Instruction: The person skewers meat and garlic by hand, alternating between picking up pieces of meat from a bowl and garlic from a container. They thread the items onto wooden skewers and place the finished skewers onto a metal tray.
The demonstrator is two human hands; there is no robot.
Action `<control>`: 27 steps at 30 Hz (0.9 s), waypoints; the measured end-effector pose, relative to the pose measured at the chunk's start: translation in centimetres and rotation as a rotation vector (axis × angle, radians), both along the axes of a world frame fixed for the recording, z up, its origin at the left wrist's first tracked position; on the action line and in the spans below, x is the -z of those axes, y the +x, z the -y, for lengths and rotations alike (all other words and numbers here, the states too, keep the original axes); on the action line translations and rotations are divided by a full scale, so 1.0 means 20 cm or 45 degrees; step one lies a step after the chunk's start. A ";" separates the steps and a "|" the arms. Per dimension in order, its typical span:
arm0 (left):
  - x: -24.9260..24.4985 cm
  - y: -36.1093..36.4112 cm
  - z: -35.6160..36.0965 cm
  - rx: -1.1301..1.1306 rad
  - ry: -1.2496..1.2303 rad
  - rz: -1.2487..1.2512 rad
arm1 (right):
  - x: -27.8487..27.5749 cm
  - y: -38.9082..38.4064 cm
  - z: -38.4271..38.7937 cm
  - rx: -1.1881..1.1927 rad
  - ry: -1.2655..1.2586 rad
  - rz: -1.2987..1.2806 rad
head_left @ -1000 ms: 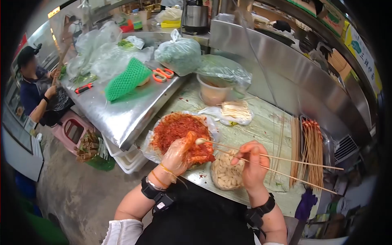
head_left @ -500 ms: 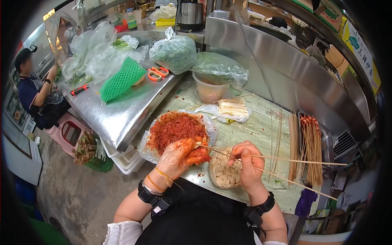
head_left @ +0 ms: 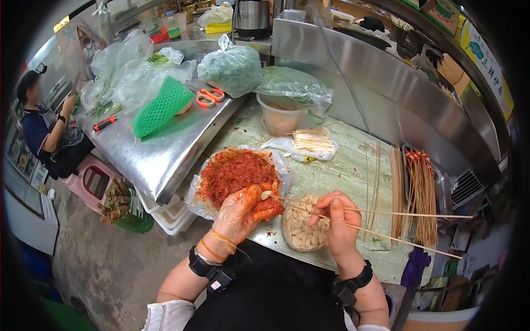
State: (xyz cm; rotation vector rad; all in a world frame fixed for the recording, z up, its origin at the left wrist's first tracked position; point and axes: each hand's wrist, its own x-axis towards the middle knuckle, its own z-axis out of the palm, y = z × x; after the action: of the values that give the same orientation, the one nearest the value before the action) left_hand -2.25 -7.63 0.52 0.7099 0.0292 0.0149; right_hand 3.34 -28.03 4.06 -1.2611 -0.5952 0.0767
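The small tub (head_left: 285, 236) sits right of the lined bowl (head_left: 281, 167), skewer tray (head_left: 445, 190) farther right.

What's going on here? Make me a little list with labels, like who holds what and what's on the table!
Left hand: gloved, pinching a red seasoned piece at the skewer tips
Right hand: gripping two skewers
Between the hands: tub of white pieces
Behind the left hand: bowl of red mix
Right side: tray of loaded skewers
Far left: a seated person
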 end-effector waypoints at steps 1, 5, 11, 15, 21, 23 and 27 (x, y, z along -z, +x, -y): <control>0.00 0.00 0.00 0.002 0.001 -0.001 | 0.00 0.00 0.00 -0.001 0.001 -0.005; 0.02 -0.01 -0.01 -0.024 0.044 -0.039 | 0.00 0.00 0.00 0.007 -0.006 -0.008; 0.08 0.02 -0.02 -0.157 -0.020 -0.027 | -0.03 -0.02 0.04 0.069 0.066 -0.097; -0.01 0.01 0.00 -0.202 -0.111 -0.114 | 0.01 -0.05 0.08 0.103 0.039 -0.045; 0.05 0.02 0.02 -0.159 -0.200 -0.026 | 0.06 -0.06 0.06 0.140 0.020 0.034; 0.06 0.03 0.03 -0.160 -0.221 -0.001 | 0.07 -0.06 0.05 0.140 0.044 0.046; 0.05 0.03 0.06 -0.156 -0.284 0.026 | 0.07 -0.08 0.03 0.162 0.112 0.066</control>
State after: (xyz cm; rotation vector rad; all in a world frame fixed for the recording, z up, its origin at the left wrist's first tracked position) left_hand -1.61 -8.78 -0.52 0.4838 0.0537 0.1341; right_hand 1.74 -28.56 2.61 -1.2150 -0.5557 -0.0872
